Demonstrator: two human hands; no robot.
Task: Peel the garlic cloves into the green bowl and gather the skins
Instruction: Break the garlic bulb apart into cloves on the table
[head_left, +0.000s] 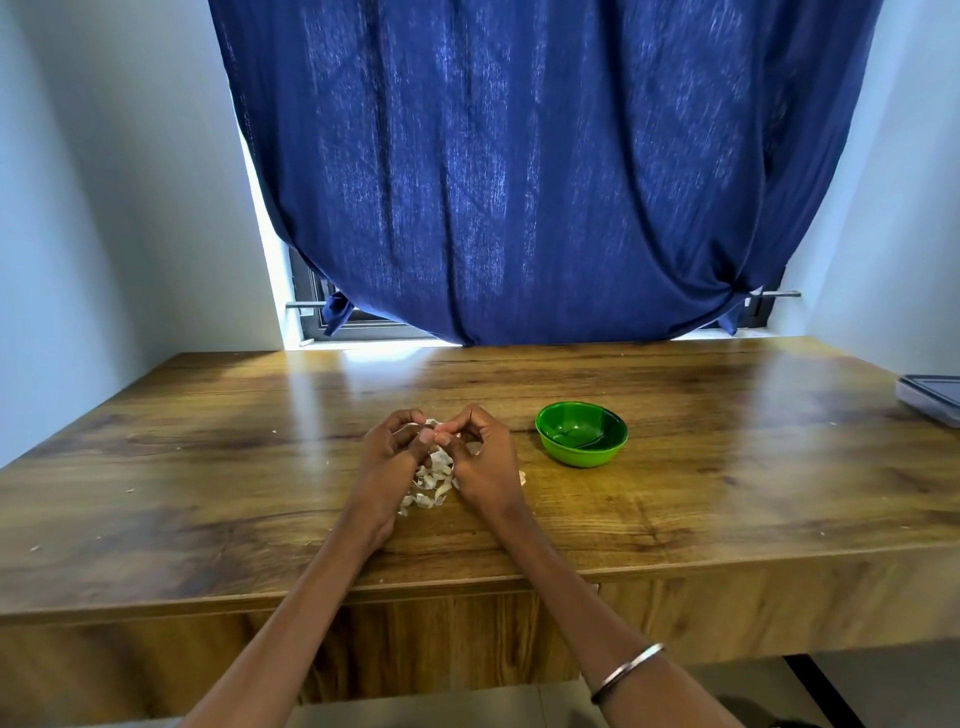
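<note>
My left hand (389, 452) and my right hand (480, 457) meet over the middle of the wooden table (208, 467). Between their fingertips they pinch one pale garlic clove (434, 432), mostly hidden by the fingers. Below and between the hands lies a heap of garlic cloves and papery skins (431, 480). One more pale piece (522, 477) lies just right of my right hand. The green bowl (582, 434) stands on the table to the right of my right hand, a short gap away; its inside looks bare.
A grey lidded box (930, 397) sits at the table's far right edge. A blue curtain (519, 182) hangs over the window behind the table. Small skin flecks (130, 489) lie scattered on the left part of the tabletop. White walls close in on both sides.
</note>
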